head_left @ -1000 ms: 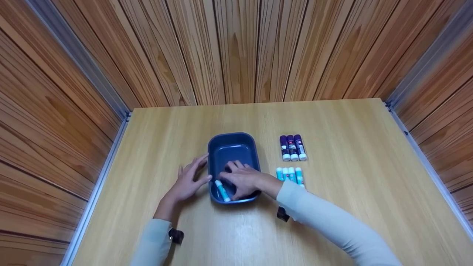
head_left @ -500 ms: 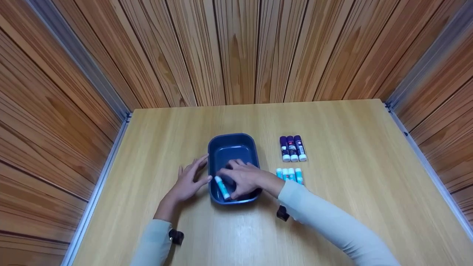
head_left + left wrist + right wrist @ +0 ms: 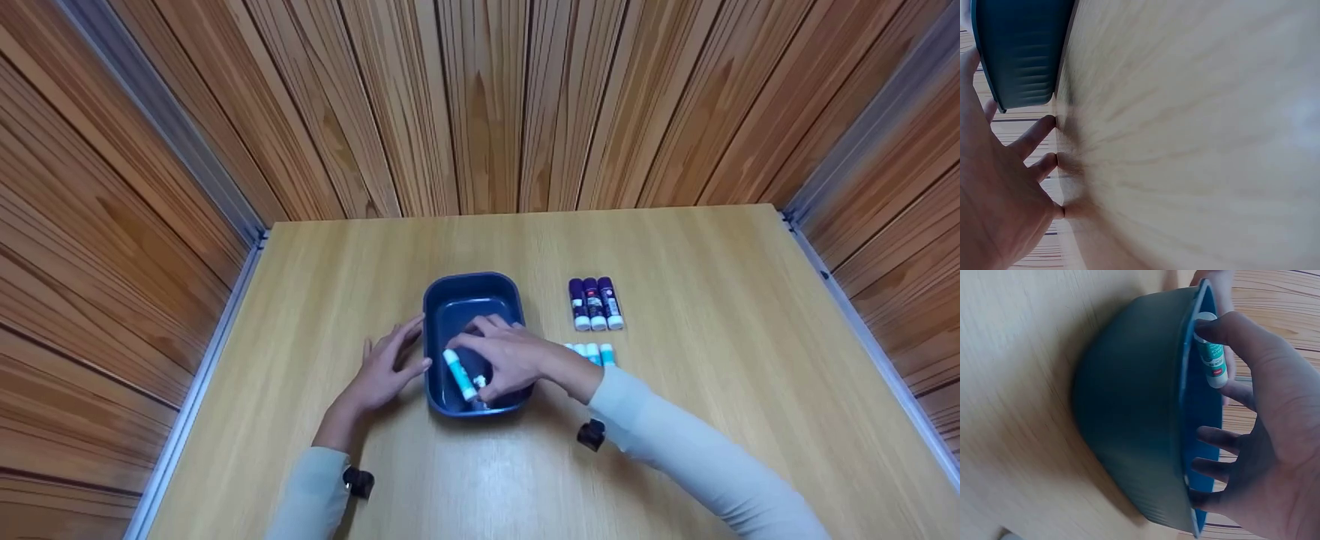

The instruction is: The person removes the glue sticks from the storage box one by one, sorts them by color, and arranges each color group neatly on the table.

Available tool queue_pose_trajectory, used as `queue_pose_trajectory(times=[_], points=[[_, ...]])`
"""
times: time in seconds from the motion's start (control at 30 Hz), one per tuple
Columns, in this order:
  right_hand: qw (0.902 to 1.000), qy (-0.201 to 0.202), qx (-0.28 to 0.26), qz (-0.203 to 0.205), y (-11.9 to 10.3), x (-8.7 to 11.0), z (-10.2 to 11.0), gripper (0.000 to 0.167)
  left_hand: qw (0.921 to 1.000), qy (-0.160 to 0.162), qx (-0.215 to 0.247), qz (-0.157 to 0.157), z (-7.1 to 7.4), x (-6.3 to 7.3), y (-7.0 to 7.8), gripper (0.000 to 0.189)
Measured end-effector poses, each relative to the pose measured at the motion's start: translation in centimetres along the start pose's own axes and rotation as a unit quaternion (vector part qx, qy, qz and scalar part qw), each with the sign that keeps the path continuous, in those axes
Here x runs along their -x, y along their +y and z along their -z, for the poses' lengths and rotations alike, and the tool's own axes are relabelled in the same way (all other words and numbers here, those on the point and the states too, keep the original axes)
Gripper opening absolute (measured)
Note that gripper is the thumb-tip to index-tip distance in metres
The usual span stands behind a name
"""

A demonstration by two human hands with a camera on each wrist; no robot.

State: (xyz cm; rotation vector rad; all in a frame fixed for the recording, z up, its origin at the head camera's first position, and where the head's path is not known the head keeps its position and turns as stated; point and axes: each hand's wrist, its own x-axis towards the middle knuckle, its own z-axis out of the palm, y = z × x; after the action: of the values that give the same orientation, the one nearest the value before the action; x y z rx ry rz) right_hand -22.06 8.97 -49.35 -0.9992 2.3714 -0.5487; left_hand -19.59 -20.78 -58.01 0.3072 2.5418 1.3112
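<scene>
My right hand [image 3: 510,356] pinches a turquoise glue stick [image 3: 460,375] with white ends between thumb and index finger. In the right wrist view the glue stick [image 3: 1212,354] is tilted at the rim of the dark blue plastic bin [image 3: 1129,394], and the other fingers reach over the bin's edge. Beneath it in the head view, a small white-and-dark item [image 3: 480,384] shows inside the bin, partly hidden by the hand. My left hand [image 3: 381,375] rests on the table with fingers spread, its thumb and index fingertip at the bin's left rim [image 3: 427,337].
Right of the bin, three purple glue sticks [image 3: 594,304] with white ends lie side by side on the wooden table [image 3: 697,360]. Nearer, several turquoise glue sticks [image 3: 592,354] lie in a row, partly covered by the right forearm. Wood-panelled walls [image 3: 480,105] surround the table.
The right hand has taken hold of the turquoise glue stick and raised it off the bin's floor, moving slightly up and right. The left hand has stayed in place.
</scene>
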Motion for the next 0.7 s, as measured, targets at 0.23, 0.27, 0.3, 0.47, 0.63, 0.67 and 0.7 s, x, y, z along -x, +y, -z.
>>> queue_pose_trajectory(times=[0.23,0.27,0.3,0.47,0.63,0.67,0.7], points=[[0.9995,0.029,-0.008,0.011,0.1,2.2,1.1,0.082,1.0000,-0.003,-0.006,-0.002,0.1,0.0,0.0,0.076],[0.9993,0.034,-0.008,0.011,0.2,2.5,1.2,0.082,1.0000,-0.002,-0.007,-0.003,0.0,0.0,-0.1,0.077],[0.9991,0.041,-0.006,0.010,0.2,2.8,1.3,0.083,1.0000,-0.002,-0.007,-0.003,0.0,0.0,0.0,0.077],[0.9975,0.071,-0.004,0.007,0.8,4.2,1.8,0.085,0.9999,0.001,-0.008,-0.006,0.0,0.0,0.1,0.076],[0.9946,0.104,-0.003,-0.002,1.7,5.5,1.8,0.086,1.0000,0.004,-0.008,0.001,-0.1,0.0,0.0,0.075],[0.9939,0.111,0.000,-0.003,2.0,5.8,1.8,0.086,1.0000,0.004,-0.007,0.002,-0.1,0.0,0.0,0.075],[0.9931,0.117,0.003,-0.003,2.2,6.1,1.7,0.086,1.0000,0.004,-0.007,0.003,-0.1,0.0,0.0,0.076]])
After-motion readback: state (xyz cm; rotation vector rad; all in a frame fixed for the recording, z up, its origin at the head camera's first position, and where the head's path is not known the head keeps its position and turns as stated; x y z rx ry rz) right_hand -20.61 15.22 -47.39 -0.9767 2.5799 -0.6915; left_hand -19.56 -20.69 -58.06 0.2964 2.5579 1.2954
